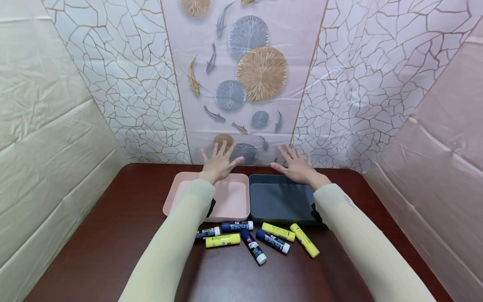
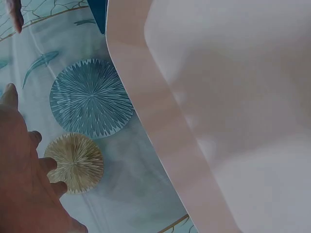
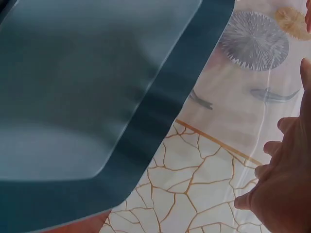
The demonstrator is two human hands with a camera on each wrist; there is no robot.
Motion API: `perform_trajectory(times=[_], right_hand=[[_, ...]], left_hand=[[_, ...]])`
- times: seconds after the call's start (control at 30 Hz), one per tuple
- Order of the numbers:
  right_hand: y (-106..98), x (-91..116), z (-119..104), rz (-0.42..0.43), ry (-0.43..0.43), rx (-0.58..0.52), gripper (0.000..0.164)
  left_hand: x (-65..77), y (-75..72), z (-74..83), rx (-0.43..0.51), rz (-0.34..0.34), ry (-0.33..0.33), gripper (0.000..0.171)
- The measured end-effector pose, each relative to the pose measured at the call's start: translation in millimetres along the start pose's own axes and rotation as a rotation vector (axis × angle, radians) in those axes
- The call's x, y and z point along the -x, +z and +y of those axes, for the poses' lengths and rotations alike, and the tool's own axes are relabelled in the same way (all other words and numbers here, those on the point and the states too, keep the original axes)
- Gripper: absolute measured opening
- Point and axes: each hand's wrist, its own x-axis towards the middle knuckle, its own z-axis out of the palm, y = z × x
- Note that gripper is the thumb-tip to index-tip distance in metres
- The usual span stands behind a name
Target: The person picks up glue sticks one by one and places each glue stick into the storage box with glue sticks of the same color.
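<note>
Both hands reach forward with fingers spread and nothing in them. My left hand is above the far part of a pink tray; its fingers show at the left edge of the left wrist view. Over the far side of a dark blue-grey tray, my right hand has its fingers stretched toward the back cloth. In front of the trays lie several dark blue glue sticks with white ends, one of them a slanted glue stick. Three yellow glue sticks lie among them, including a yellow glue stick at left.
The trays stand side by side at the back of a dark red-brown table. Behind it hangs a patterned cloth with fish and round motifs. Pale cloth walls close in both sides. The left sleeve partly covers one blue glue stick.
</note>
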Motion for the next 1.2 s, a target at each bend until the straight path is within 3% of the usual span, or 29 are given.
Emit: perform_trajectory(times=[0.33,0.6,0.83,1.2], right_hand=[[-5,6,15,0.002,-0.067,-0.049,0.096],[-9,27,33,-0.029,-0.129,-0.161,0.088],[-13,41,51,-0.034,-0.128,-0.19,0.085],[-20,57,53,-0.089,-0.133,-0.261,0.077]], left_hand=[[13.2,-12.5,5.6,0.014,0.038,0.057,0.078],[21.8,-17.3,9.9,0.048,0.007,0.09,0.077],[23.1,-13.7,8.7,0.029,-0.015,0.107,0.077],[31.9,-15.2,12.8,0.041,-0.012,0.205,0.077]])
